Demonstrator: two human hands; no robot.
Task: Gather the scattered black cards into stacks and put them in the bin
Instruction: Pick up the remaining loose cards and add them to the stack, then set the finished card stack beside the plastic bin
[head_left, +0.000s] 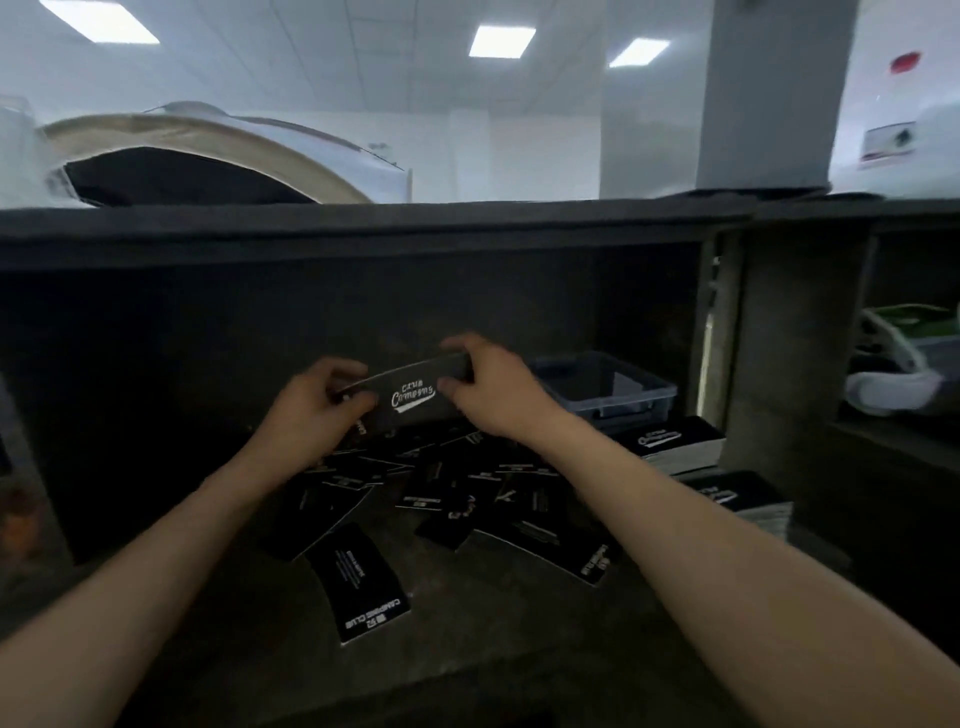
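I had both forearms stretched forward over the tabletop (467, 660), and the hands met above the far side of the card heap. My left hand (317, 405) gripped the left end of the held cards (415, 392), with its fingers (349, 370) curled over the top edge and the thumb laid across the face. My right hand (493, 387) took the right end, the fingers hooked over the top and the thumb pressed on the front just beside the white logo. Both sets of fingers were clamped on those cards. They sat lifted off the surface, tilted with the right end higher and the printed face toward me. I could not tell how many cards were in the grip.

Below and between my forearms, the scattered cards (447, 499) lay overlapping at all angles. One lone card (363, 582) lay nearest me, at the heap's front edge.

The bin (613, 387), of clear plastic, stood just right of my right hand against the dark back panel (260, 322). My right wrist covered its near left corner. In front of the bin, to the right, stood a finished stack (670, 441), with a second stack (737, 501) nearer me. Past an upright divider (779, 338) a blurred green and white object (893, 358) sat in the neighbouring compartment.
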